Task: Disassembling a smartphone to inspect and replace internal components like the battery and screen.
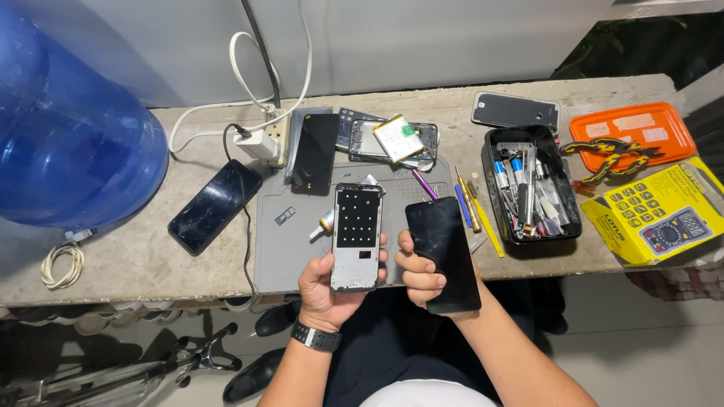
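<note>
My left hand [323,290] grips a silver phone frame [357,237] with a black perforated panel on its upper half, held upright over the grey work mat [283,249]. A black watch sits on that wrist. My right hand [419,273] holds a black phone screen panel [443,252] just to the right of the frame, its glass side facing up. The two parts are side by side and apart, near the front edge of the concrete bench [136,260].
A black phone [214,205] on a charger cable lies left, beside a large blue water jug [72,143]. Another opened phone with a battery [396,139], a black tool tray [532,185], loose screwdrivers [475,211], an orange tray [632,132] and a yellow multimeter box [656,218] lie right.
</note>
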